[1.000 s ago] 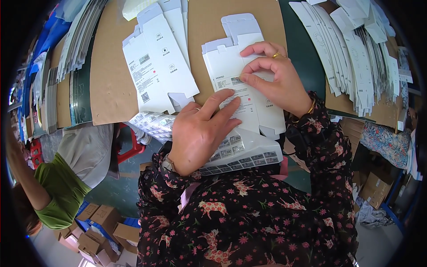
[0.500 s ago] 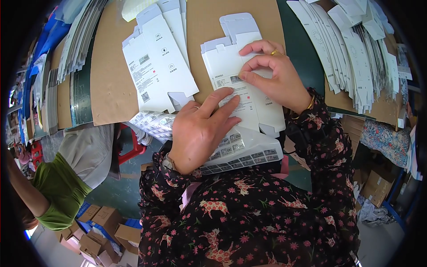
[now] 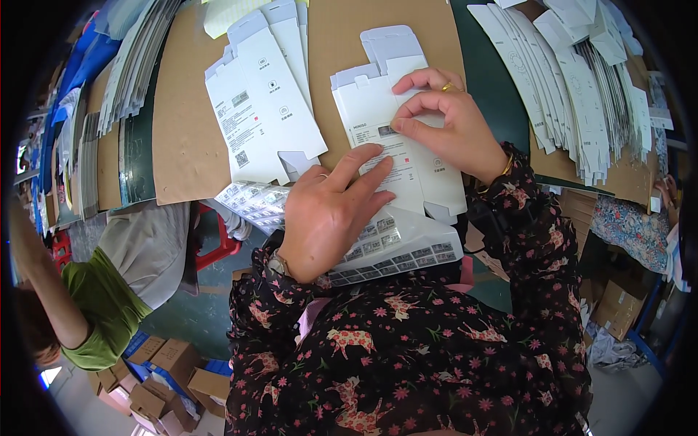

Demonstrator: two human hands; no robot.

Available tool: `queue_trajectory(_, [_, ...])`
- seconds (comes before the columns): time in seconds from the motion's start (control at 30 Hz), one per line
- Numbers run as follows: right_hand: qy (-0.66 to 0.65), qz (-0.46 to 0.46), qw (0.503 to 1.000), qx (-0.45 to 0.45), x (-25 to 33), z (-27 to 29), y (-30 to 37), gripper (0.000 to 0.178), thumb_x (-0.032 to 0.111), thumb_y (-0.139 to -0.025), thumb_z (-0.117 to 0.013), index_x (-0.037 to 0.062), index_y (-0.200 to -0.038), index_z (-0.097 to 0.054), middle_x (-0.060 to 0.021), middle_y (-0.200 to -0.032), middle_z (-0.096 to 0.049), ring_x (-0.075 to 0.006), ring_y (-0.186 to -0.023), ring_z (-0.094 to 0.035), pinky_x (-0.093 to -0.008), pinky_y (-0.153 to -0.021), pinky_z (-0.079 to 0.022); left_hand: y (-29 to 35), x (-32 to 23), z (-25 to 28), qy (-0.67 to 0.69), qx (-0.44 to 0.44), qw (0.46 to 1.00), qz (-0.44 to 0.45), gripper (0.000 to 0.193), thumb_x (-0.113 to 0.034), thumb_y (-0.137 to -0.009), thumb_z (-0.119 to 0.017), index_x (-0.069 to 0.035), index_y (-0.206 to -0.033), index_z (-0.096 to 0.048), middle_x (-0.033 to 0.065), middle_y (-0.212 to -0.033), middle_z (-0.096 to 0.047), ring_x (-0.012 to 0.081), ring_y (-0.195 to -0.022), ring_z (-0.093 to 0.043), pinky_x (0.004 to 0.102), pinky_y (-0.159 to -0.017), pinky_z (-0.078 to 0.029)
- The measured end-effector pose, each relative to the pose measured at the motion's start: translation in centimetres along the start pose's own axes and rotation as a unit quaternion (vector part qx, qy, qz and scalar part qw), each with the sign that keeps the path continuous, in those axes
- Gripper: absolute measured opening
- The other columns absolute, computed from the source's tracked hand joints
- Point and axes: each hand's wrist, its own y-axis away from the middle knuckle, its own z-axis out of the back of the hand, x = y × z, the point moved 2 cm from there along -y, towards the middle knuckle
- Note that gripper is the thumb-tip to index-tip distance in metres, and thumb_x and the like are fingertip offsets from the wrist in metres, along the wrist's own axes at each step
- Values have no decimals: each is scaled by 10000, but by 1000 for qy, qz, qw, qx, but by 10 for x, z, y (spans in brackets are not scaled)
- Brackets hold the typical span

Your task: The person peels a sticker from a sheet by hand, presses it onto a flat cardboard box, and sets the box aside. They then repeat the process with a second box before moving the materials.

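A flat white folded carton lies in front of me, its flaps pointing away. My right hand is over its right side, thumb and forefinger pinched at the edge of a small silvery sticker on the printed panel. My left hand rests with fingers stretched out, the tips on the carton below that sticker. Beneath the left palm runs a clear sheet of silvery stickers, which hangs over the table edge and shows on both sides of the hand. Whether the left thumb grips the sheet is hidden.
More flat cartons lie overlapped to the left on a brown cardboard sheet. Stacks of flat cartons stand at far left and right. At the lower left are a person in a green top, a red stool and cardboard boxes.
Both my hands hold nearly the same place, the right still pinching at the sticker. The cartons on the left appear shifted slightly right. The person at left has moved their arm a little.
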Motion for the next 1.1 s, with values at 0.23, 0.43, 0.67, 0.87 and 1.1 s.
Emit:
queue_trajectory(0.23, [-2, -1, 1000, -3, 2, 1, 0, 89, 163, -920, -837, 79, -946, -827, -7, -1328, -692, -263, -1356, -538, -404, -1165, -416, 2, 4, -5, -13, -16, 1000, -17, 400, -228, -872, -880, -131, -1249, -788, -18, -1358, -717, 228, -681, -597, 340, -669, -523])
queue_trajectory(0.43, [-7, -2, 1000, -8, 1, -1, 0, 79, 152, -912, -833, 77, -936, -822, -9, -1323, -693, -270, -1355, -539, -408, -1162, -418, -1, 0, -2, -17, -18, 1000, -12, 404, -230, -871, -879, -133, -1251, -783, -21, -1407, -708, 231, -687, -597, 336, -672, -528])
queue_trajectory(0.67, [6, 4, 1000, -23, 3, -4, 1, 73, 143, -891, -840, 80, -912, -812, -7, -1315, -694, -275, -1342, -543, -420, -1169, -407, -2, 2, -3, -21, -18, 999, -27, 416, -239, -877, -874, -136, -1267, -771, -17, -1434, -699, 231, -701, -603, 335, -687, -536])
queue_trajectory(0.87, [28, 8, 999, -41, 4, -8, 2, 110, 169, -881, -861, 98, -880, -777, 1, -1303, -685, -281, -1351, -527, -464, -1194, -341, -1, 0, 0, -10, 10, 1000, -8, 401, -208, -888, -876, -105, -1264, -782, 48, -1424, -707, 222, -818, -705, 360, -746, -552])
queue_trajectory(1.1, [63, -9, 996, -60, 8, -12, -1, 257, 221, -888, -882, 105, -1061, -733, -6, -1295, -677, -302, -1344, -522, -482, -1187, -328, 2, 0, -2, -21, 14, 1000, -18, 401, -221, -903, -862, -100, -1275, -776, 53, -1419, -705, 242, -830, -713, 366, -749, -559])
